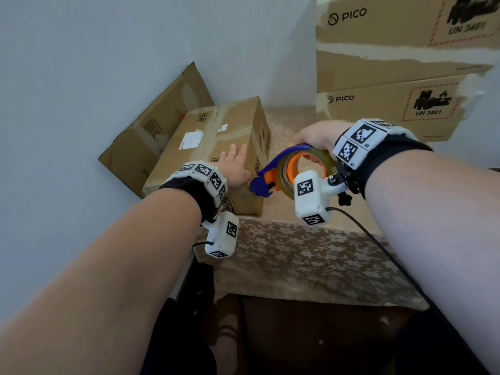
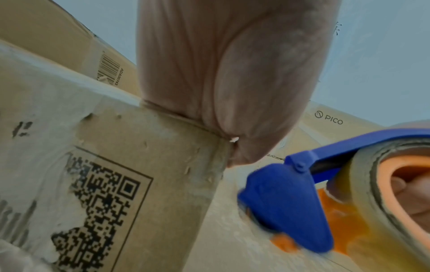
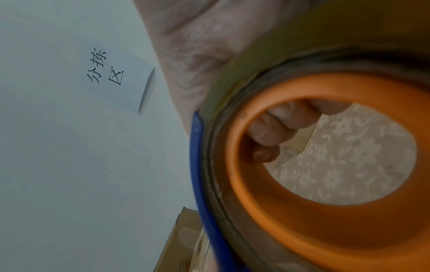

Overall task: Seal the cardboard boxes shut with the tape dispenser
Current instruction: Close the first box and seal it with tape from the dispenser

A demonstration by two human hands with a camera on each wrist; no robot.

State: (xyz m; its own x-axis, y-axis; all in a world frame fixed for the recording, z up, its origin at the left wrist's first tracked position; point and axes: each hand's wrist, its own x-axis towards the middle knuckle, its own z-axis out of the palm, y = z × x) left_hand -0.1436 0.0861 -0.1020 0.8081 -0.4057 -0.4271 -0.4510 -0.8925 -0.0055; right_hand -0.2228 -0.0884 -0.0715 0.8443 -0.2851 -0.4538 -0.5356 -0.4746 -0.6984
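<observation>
Currently left hand [image 1: 234, 169] lies flat, fingers spread, on the box [image 1: 216, 147] at 10 o'clock on the worktop [image 1: 297, 255]. Right hand [image 1: 316, 136] grips the tape dispenser [image 1: 273, 171], its nose at the box's near corner. Risk: weak left-hand pressure lets the box slide, wrinkling the tape.

Dispenser nose [image 2: 286, 208] motion-blurred.

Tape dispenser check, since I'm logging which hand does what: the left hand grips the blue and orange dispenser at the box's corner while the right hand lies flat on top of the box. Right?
Not quite: the hands are swapped. In the head view the right hand grips the tape dispenser at the box's corner, and the left hand lies flat on top of the box.
</observation>
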